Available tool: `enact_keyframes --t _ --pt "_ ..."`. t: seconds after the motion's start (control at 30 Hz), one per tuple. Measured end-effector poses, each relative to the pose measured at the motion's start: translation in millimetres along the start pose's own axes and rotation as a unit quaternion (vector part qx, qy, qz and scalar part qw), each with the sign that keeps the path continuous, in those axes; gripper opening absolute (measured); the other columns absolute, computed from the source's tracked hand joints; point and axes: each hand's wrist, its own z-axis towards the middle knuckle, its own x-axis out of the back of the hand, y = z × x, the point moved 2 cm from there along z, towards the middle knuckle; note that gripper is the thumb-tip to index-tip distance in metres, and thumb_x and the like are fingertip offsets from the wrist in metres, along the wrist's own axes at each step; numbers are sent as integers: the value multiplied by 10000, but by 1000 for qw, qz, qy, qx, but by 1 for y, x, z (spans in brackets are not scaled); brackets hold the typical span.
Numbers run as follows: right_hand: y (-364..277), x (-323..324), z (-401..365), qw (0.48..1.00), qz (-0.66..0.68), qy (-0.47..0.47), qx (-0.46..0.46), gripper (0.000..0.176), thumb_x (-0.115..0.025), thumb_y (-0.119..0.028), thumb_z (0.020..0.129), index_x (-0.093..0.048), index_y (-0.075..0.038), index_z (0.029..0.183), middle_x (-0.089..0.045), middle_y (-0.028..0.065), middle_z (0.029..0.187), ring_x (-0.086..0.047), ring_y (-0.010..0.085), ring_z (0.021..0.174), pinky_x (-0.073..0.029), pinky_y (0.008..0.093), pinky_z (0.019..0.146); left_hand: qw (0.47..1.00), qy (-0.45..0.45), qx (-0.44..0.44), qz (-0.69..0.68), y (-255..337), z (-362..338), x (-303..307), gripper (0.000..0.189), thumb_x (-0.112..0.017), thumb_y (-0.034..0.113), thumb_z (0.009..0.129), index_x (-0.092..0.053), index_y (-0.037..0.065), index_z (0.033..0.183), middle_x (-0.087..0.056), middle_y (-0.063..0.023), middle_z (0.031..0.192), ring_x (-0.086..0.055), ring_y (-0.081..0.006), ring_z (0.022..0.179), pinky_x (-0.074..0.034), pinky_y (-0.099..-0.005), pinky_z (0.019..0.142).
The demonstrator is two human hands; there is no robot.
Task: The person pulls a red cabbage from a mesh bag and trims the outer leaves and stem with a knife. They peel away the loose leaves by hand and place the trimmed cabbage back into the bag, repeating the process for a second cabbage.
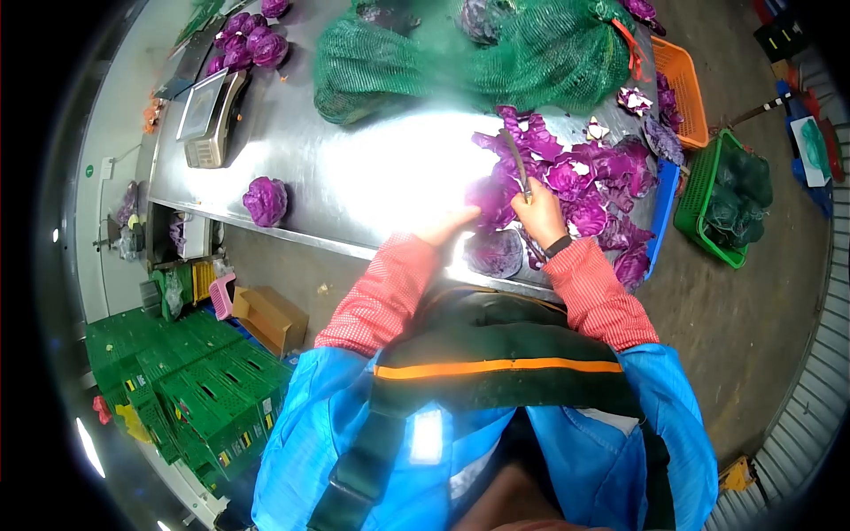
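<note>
My right hand (540, 213) is closed round the handle of a knife (514, 157), whose dark, curved blade points up and away from me. Just to its left, my left hand (450, 227) grips a red cabbage (487, 200) at its near left side; glare and the cabbage hide most of those fingers. Below both hands, another red cabbage (494, 255) rests at the table's near edge. Loose purple cabbage leaves (587, 181) are heaped to the right of the knife hand.
Green mesh sacks (549, 62) lie across the back of the steel table (328, 190). At left are a weighing scale (212, 119), a lone cabbage (265, 202) and a cabbage pile (252, 44). Blue (664, 217), orange (680, 66) and green crates (699, 186) stand right.
</note>
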Motion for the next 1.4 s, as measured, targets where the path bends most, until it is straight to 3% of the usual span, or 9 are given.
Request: enact_keyframes --t 0.3,0.37,0.5,0.6,0.8,0.87,1.1,1.23,1.4 --pt "-71 101 -28 992 25 56 110 106 -592 -100 817 -599 -9 871 -592 130 618 -575 205 510 -425 345 503 988 -6 -84 -126 -7 10 12 761 -453 640 895 -340 134 1452 -436 -166 1417 -470 -357 1276 -477 -564 961" --pt "-81 100 -27 986 -97 71 117 357 -670 -231 829 -570 -53 1121 -613 131 642 -591 230 526 -441 369 514 922 18 20 -385 19 -1 3 754 -382 670 922 -336 142 1458 -458 -148 1411 -490 -335 1268 -501 -552 943" --pt "-98 57 -27 986 9 -101 132 821 -769 -328 761 -357 -105 1436 -630 155 1060 -559 177 581 -467 326 560 979 -58 -35 -194 34 -9 -10 741 -308 673 943 -331 141 1458 -474 -134 1405 -526 -304 1243 -538 -530 905" --pt "-117 35 -31 950 -85 25 299 674 -760 -389 757 -505 -131 1325 -652 165 1120 -681 327 906 -556 400 725 990 -19 -5 -142 54 -22 -29 686 -337 629 962 -355 136 1439 -500 -122 1375 -562 -287 1199 -556 -513 880" --pt "-105 24 -7 952 150 43 262 116 -666 -119 895 -611 -38 957 -662 32 747 -626 141 569 -503 256 517 978 -45 14 -204 35 -15 -8 688 -368 636 940 -404 126 1401 -553 -126 1293 -608 -284 1120 -584 -475 789" --pt "-100 30 7 897 432 -2 94 177 -623 -109 928 -544 -48 1075 -568 -17 700 -470 27 445 -378 186 392 949 -47 16 -310 22 -15 5 713 -347 661 931 -414 122 1393 -571 -130 1266 -621 -293 1093 -598 -461 747" --pt "-98 -15 6 955 152 -206 148 535 -655 -185 907 -435 -13 1364 -601 31 903 -549 68 696 -468 236 607 940 -116 47 -316 32 -32 29 778 -317 713 916 -383 134 1430 -521 -154 1343 -594 -324 1144 -571 -512 826" --pt "-76 -57 12 952 160 -152 212 467 -649 -190 908 -500 -23 1318 -574 0 755 -528 53 639 -456 240 567 950 1 -13 -313 22 -28 56 742 -388 682 911 -395 146 1425 -508 -133 1368 -542 -296 1217 -514 -539 911" --pt "-26 -64 6 921 -84 -59 376 158 -577 -116 802 -650 -2 885 -645 191 754 -624 364 618 -498 445 558 872 272 -41 -405 -9 -17 138 829 -563 691 819 -401 130 1407 -509 -147 1319 -553 -311 1175 -538 -504 904"
